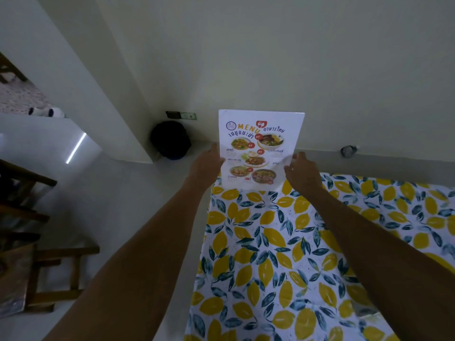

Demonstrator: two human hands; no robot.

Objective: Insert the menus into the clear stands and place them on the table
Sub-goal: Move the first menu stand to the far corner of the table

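Observation:
A white menu [259, 146] with food photos and the word MENU stands upright at the far left corner of the table [283, 254], inside a clear stand whose edges are hard to make out. My left hand [205, 166] grips its left edge. My right hand [301, 172] holds its right edge, fingers curled against the sheet. The bottom of the menu meets the lemon-print tablecloth. No other menus or stands are in view.
A pale wall runs close behind the table. A dark round bin [170, 140] sits on the floor in the corner, under a wall socket [181, 115]. Wooden chairs [37, 242] stand at the left on the white floor.

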